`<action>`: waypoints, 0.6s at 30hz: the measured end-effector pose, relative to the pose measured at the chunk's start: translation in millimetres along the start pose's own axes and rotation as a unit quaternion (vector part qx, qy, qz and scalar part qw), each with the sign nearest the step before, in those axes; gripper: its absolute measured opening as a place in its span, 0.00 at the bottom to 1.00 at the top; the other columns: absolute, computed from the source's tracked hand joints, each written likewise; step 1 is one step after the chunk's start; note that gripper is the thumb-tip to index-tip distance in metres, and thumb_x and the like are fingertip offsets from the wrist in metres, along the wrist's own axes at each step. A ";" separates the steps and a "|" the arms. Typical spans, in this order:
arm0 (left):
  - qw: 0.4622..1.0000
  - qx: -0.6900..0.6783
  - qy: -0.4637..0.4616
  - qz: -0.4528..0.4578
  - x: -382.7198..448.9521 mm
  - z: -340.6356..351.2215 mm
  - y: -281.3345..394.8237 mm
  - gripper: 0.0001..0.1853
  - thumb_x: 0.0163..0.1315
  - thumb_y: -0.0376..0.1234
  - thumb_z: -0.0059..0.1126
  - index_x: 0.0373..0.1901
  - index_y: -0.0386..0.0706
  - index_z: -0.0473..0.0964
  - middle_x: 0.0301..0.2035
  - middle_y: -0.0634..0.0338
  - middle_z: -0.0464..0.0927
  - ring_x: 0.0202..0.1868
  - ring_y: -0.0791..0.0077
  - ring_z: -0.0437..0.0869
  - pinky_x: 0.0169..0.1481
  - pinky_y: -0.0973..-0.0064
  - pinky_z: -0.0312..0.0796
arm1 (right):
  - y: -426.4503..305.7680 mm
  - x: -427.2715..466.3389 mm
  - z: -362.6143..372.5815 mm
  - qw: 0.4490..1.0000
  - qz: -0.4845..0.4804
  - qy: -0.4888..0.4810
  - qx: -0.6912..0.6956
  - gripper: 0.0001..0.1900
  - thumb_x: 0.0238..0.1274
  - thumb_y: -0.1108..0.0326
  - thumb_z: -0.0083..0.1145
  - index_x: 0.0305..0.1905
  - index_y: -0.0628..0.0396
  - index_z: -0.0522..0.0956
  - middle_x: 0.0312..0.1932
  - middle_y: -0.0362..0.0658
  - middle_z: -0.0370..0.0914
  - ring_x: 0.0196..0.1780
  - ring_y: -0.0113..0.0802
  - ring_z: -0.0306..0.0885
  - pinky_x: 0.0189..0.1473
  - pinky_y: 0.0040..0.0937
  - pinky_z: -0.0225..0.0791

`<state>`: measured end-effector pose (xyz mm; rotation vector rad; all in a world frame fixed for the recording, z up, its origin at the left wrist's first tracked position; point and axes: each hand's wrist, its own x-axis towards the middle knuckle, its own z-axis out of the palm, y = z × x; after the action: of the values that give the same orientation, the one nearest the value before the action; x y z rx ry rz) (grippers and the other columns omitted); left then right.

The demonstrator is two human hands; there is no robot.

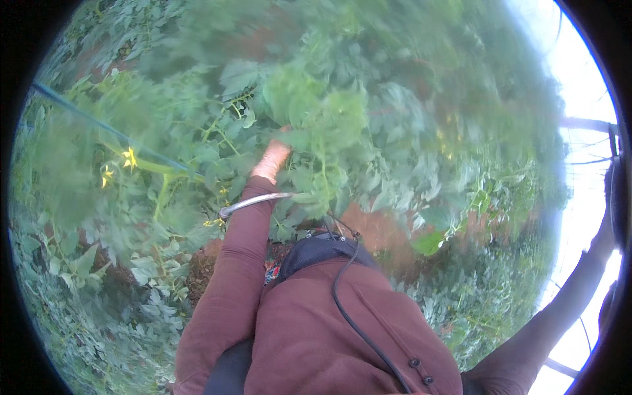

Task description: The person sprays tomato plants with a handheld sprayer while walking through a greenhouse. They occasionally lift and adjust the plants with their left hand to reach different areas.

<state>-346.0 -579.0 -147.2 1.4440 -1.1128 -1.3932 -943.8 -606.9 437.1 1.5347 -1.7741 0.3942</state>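
My left hand (276, 150) reaches into the leaves of a tomato plant (316, 128) in front of me. Leaves cover its fingers, so whatever they touch or hold is hidden. Across the maroon sleeve behind the wrist lies a shiny, pale curved band (256, 201); its exact kind is unclear. Left of the hand, a thick green stem (148, 165) runs along a blue string (108, 129), and yellow tomato flowers (129, 159) hang near it. My right arm (563, 316) is raised towards the right rim, and its hand is out of view.
Dense tomato foliage (98, 316) surrounds me, much of it blurred. Reddish soil (375, 232) shows between plants. A black cable (340, 296) runs down my front from a dark waist pouch (321, 252). Bright sheeting with dark bars (587, 123) stands at the right.
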 end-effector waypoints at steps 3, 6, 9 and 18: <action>0.998 -0.015 0.060 0.003 10.7 -0.5 8.0 0.20 0.65 0.34 0.54 0.57 0.39 0.73 0.49 0.55 0.81 0.47 0.67 0.82 0.51 0.71 0.74 | -28.4 -44.6 -15.2 0.999 -0.024 -0.018 0.042 0.19 0.67 0.67 0.48 0.59 0.64 0.73 0.60 0.53 0.74 0.52 0.35 0.80 0.45 0.29 0.75; 0.994 -0.012 0.105 -0.002 16.6 -4.1 19.5 0.19 0.66 0.35 0.52 0.57 0.39 0.73 0.49 0.55 0.81 0.47 0.65 0.83 0.50 0.71 0.74 | -66.5 -102.9 -38.2 0.992 -0.051 -0.051 0.105 0.19 0.68 0.67 0.48 0.59 0.63 0.73 0.60 0.53 0.74 0.52 0.35 0.80 0.45 0.29 0.75; 0.993 0.014 0.116 -0.020 17.6 -3.0 28.9 0.20 0.66 0.36 0.52 0.57 0.38 0.73 0.49 0.54 0.81 0.48 0.64 0.83 0.51 0.70 0.74 | -112.1 -158.6 -70.2 0.979 -0.082 -0.096 0.159 0.18 0.68 0.67 0.48 0.58 0.63 0.74 0.59 0.53 0.74 0.52 0.36 0.80 0.46 0.29 0.75; 0.992 0.109 0.038 -0.050 10.3 4.8 65.2 0.21 0.67 0.38 0.50 0.58 0.38 0.73 0.51 0.53 0.80 0.49 0.62 0.82 0.53 0.69 0.73 | -176.2 -170.6 -135.4 0.963 -0.150 -0.100 0.201 0.18 0.68 0.67 0.48 0.58 0.62 0.75 0.59 0.52 0.75 0.52 0.36 0.80 0.47 0.30 0.74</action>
<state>-354.3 -606.6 -87.6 1.7147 -1.1867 -1.3046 -731.7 -437.3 368.2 2.1640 -1.6373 0.4808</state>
